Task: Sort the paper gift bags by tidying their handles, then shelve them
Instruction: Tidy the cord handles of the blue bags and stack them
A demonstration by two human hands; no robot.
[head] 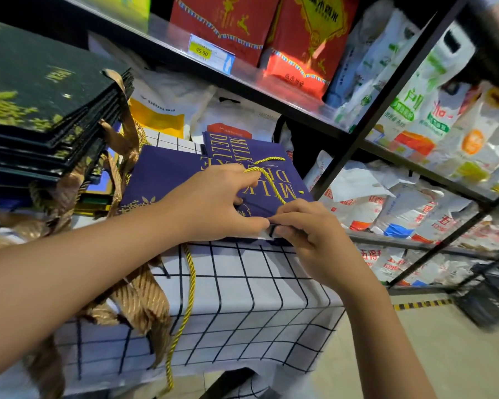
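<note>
While the navy gift bag [260,180] lies flat on the shelf, on top of a white bag with a black grid [242,289], I keep both hands at its near edge, where the handles come out. My left hand [213,205] lies over the bag with fingers curled, and the yellow cord handle [267,180] runs up over its knuckles, so I judge I am laying that loop flat against the face. My right hand [306,228] pinches the bag's near rim, most likely to hold the mouth closed. That cord is twisted and glossy; the paper is matte and stiff, with gold lettering. A second yellow cord [186,306] hangs down over the grid bag's front. To the left sits a stack of dark green bags [49,110], flat and sharp-edged, their striped gold ribbon handles [139,300] spilling loose. On the far shelf stand red bags [300,38].
</note>
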